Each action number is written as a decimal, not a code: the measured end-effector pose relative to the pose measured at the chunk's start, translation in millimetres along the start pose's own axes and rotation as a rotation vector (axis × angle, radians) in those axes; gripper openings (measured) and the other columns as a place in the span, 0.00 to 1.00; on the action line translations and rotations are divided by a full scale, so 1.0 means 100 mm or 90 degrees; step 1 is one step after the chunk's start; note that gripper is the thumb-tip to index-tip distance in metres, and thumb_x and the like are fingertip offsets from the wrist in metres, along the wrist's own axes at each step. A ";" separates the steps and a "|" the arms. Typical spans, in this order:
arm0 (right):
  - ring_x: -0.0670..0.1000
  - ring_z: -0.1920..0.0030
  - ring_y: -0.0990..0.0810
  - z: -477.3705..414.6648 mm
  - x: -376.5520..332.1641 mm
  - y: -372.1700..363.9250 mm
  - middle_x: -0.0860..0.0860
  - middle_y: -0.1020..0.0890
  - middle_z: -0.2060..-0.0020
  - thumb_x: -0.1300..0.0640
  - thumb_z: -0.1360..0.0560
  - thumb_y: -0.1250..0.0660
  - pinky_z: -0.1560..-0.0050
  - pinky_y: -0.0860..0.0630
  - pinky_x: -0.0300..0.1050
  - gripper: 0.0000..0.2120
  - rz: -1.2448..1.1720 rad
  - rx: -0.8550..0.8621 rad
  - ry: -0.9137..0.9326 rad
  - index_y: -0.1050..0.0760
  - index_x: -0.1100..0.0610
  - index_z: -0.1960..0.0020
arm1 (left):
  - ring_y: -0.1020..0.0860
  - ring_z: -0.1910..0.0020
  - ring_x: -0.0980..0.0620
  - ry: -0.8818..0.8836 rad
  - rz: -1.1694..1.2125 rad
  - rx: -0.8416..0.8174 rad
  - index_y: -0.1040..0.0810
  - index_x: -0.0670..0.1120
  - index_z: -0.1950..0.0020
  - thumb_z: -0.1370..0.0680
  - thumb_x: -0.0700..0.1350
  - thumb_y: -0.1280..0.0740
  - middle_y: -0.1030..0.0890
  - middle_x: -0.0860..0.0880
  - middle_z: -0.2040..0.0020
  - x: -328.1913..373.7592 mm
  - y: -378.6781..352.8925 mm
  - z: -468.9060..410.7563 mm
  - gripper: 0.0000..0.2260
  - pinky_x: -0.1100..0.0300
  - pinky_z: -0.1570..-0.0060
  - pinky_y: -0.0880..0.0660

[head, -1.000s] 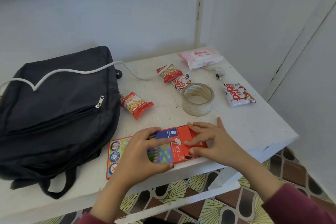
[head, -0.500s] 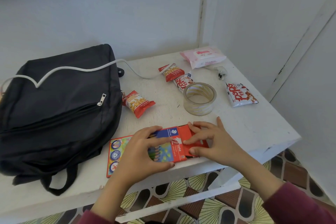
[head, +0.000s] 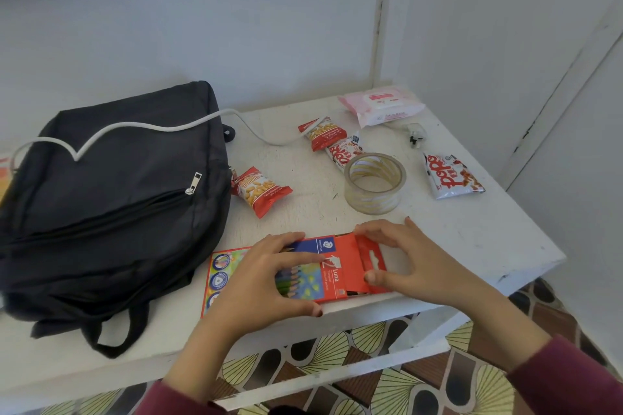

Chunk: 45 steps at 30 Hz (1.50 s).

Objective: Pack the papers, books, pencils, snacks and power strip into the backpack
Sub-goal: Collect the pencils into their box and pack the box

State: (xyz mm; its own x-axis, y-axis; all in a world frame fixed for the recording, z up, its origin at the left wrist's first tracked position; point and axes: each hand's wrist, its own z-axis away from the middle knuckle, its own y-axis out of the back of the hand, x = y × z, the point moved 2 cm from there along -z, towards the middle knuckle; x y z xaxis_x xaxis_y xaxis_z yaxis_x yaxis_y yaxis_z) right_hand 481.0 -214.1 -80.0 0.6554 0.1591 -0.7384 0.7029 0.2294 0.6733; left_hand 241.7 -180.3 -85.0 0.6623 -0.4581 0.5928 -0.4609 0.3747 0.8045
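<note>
Gripping pencil box | left hand around middle | right hand pinching end

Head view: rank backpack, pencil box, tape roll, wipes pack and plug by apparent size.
1. backpack
2. pencil box, though it lies nearest the camera
3. tape roll and wipes pack look alike; not ranked
4. plug, smallest
</note>
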 end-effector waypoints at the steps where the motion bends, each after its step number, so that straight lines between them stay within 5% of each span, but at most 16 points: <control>1: 0.32 0.32 0.39 0.01 0.01 0.03 0.30 0.33 0.35 0.32 0.37 0.36 0.27 0.62 0.46 0.31 0.026 -0.009 0.004 0.39 0.32 0.36 | 0.50 0.36 0.77 -0.005 -0.013 -0.009 0.32 0.74 0.43 0.41 0.71 0.34 0.46 0.74 0.35 -0.01 0.01 0.01 0.27 0.67 0.33 0.53; 3: 0.30 0.29 0.50 0.03 0.05 0.06 0.26 0.41 0.33 0.30 0.39 0.35 0.28 0.66 0.43 0.36 0.058 -0.046 0.006 0.45 0.27 0.34 | 0.51 0.34 0.72 -0.003 -0.054 -0.014 0.33 0.75 0.42 0.41 0.72 0.35 0.48 0.71 0.33 -0.03 0.05 0.02 0.28 0.61 0.31 0.61; 6: 0.32 0.28 0.57 0.03 0.08 0.05 0.25 0.46 0.33 0.29 0.41 0.35 0.30 0.72 0.44 0.39 0.112 -0.089 0.013 0.48 0.26 0.34 | 0.48 0.34 0.67 0.025 -0.055 -0.016 0.33 0.77 0.44 0.42 0.72 0.35 0.44 0.69 0.33 -0.09 0.10 0.05 0.27 0.56 0.30 0.58; 11: 0.34 0.28 0.54 -0.02 0.03 0.02 0.30 0.41 0.31 0.37 0.37 0.27 0.29 0.72 0.50 0.38 0.121 -0.089 -0.011 0.45 0.32 0.34 | 0.38 0.37 0.68 0.024 0.000 0.024 0.30 0.76 0.44 0.41 0.69 0.31 0.36 0.71 0.37 -0.12 0.09 0.06 0.26 0.57 0.36 0.36; 16: 0.30 0.33 0.49 -0.08 -0.06 -0.03 0.40 0.37 0.29 0.42 0.35 0.26 0.29 0.70 0.45 0.38 0.100 -0.075 -0.028 0.46 0.30 0.34 | 0.38 0.38 0.70 0.024 0.023 0.032 0.28 0.75 0.48 0.42 0.68 0.30 0.35 0.72 0.39 -0.05 0.10 0.01 0.23 0.59 0.38 0.35; 24: 0.35 0.29 0.42 -0.09 -0.13 -0.12 0.34 0.34 0.32 0.43 0.34 0.26 0.29 0.69 0.44 0.46 0.074 -0.073 -0.008 0.57 0.27 0.32 | 0.36 0.38 0.66 0.025 0.016 0.013 0.26 0.71 0.47 0.43 0.68 0.31 0.34 0.69 0.38 -0.02 0.09 -0.04 0.24 0.59 0.38 0.34; 29: 0.40 0.27 0.49 -0.05 -0.17 -0.16 0.42 0.41 0.26 0.34 0.36 0.30 0.29 0.65 0.44 0.41 0.173 -0.070 -0.005 0.44 0.37 0.28 | 0.38 0.39 0.70 0.020 0.037 -0.011 0.25 0.71 0.47 0.42 0.67 0.31 0.36 0.73 0.39 -0.03 0.12 -0.05 0.24 0.59 0.38 0.34; 32: 0.39 0.28 0.50 -0.01 -0.20 -0.23 0.43 0.43 0.26 0.28 0.39 0.35 0.29 0.61 0.43 0.40 0.159 -0.039 0.023 0.40 0.39 0.30 | 0.40 0.38 0.71 -0.012 0.026 -0.044 0.25 0.70 0.46 0.42 0.65 0.31 0.38 0.73 0.38 0.00 0.12 -0.06 0.25 0.65 0.38 0.39; 34: 0.38 0.29 0.50 0.01 -0.23 -0.28 0.43 0.42 0.26 0.27 0.39 0.38 0.28 0.62 0.45 0.40 0.151 -0.029 0.025 0.40 0.39 0.30 | 0.44 0.36 0.75 -0.039 0.019 -0.064 0.25 0.70 0.46 0.41 0.63 0.32 0.40 0.74 0.36 0.03 0.11 -0.08 0.23 0.71 0.35 0.51; 37: 0.42 0.28 0.47 0.02 -0.28 -0.35 0.44 0.41 0.27 0.27 0.38 0.41 0.28 0.59 0.45 0.40 0.185 -0.010 0.019 0.40 0.40 0.29 | 0.47 0.32 0.73 -0.061 0.023 -0.088 0.25 0.70 0.46 0.39 0.58 0.34 0.38 0.68 0.32 0.06 0.10 -0.10 0.21 0.69 0.33 0.59; 41: 0.46 0.31 0.40 0.01 -0.37 -0.48 0.45 0.37 0.31 0.29 0.37 0.41 0.35 0.47 0.38 0.37 0.221 0.046 -0.002 0.38 0.41 0.31 | 0.41 0.33 0.68 -0.059 0.036 -0.052 0.21 0.64 0.47 0.36 0.52 0.39 0.35 0.64 0.33 0.06 0.19 -0.01 0.19 0.62 0.29 0.48; 45: 0.42 0.39 0.39 0.02 -0.48 -0.57 0.40 0.35 0.38 0.29 0.38 0.38 0.42 0.44 0.37 0.35 0.214 0.078 -0.042 0.37 0.39 0.34 | 0.32 0.37 0.64 -0.035 0.038 0.076 0.19 0.61 0.47 0.27 0.42 0.35 0.28 0.63 0.38 -0.07 0.43 0.21 0.16 0.60 0.36 0.32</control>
State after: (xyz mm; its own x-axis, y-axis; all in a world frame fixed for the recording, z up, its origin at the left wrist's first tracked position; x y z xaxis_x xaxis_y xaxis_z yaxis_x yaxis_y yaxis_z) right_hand 409.6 -237.0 -83.1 0.8689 0.1428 -0.4739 0.4706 0.0582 0.8804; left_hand 204.4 -178.0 -53.8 0.5994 -0.4827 0.6385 -0.5676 0.3061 0.7643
